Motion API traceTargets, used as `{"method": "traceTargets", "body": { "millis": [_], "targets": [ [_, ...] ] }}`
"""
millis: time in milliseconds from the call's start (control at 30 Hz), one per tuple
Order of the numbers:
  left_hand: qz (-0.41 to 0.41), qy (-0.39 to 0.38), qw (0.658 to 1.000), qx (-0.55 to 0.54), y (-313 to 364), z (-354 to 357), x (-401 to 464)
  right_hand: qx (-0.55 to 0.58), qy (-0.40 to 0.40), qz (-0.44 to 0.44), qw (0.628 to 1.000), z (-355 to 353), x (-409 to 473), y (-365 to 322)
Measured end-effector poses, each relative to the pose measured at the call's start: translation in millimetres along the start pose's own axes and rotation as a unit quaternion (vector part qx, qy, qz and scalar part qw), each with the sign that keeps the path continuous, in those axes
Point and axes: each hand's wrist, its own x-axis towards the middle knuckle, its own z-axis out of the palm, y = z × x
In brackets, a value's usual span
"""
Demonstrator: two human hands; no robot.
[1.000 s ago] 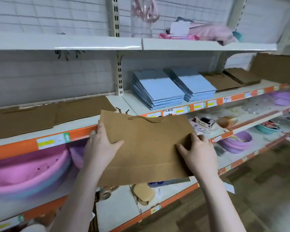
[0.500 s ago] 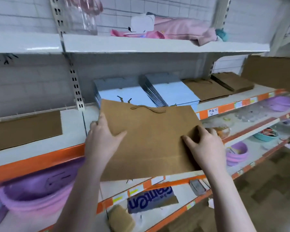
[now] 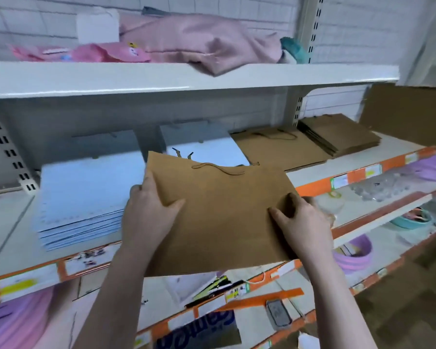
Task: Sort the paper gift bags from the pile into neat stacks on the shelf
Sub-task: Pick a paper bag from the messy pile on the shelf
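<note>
A flat brown paper gift bag (image 3: 219, 210) with a twine handle is held level in front of the middle shelf (image 3: 10, 222). My left hand (image 3: 149, 215) grips its left edge, thumb on top. My right hand (image 3: 300, 222) grips its right side, thumb on top. Behind the bag lie two stacks of light blue bags, one at the left (image 3: 83, 195) and one behind (image 3: 204, 147). Further right on the same shelf sit a flat brown stack (image 3: 280, 149) and a second brown stack (image 3: 340, 134).
The upper shelf (image 3: 161, 79) carries pink cloth items (image 3: 199, 39). Lower shelves hold purple basins (image 3: 353, 255), a teal bowl (image 3: 410, 220), pens and small goods. A brown cardboard sheet (image 3: 410, 107) stands at the far right. Floor shows at the bottom right.
The view has swung to the right along the shelf, carrying the brown bag with both hands from in front of the left section to in front of the blue stacks.
</note>
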Motion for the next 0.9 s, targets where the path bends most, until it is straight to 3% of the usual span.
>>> {"method": "traceTargets", "body": {
  "millis": [433, 900],
  "targets": [
    [-0.079, 0.015, 0.997, 0.003, 196.2, 168.9, -6.5, 0.016, -0.043, -0.056, 0.997, -50.0, 165.6, 198.5],
    [-0.100, 0.073, 0.992, -0.015, 226.7, 240.4, 69.2, 0.047, -0.064, -0.123, 0.989, -15.4, 293.7, 214.9]
  ]
}}
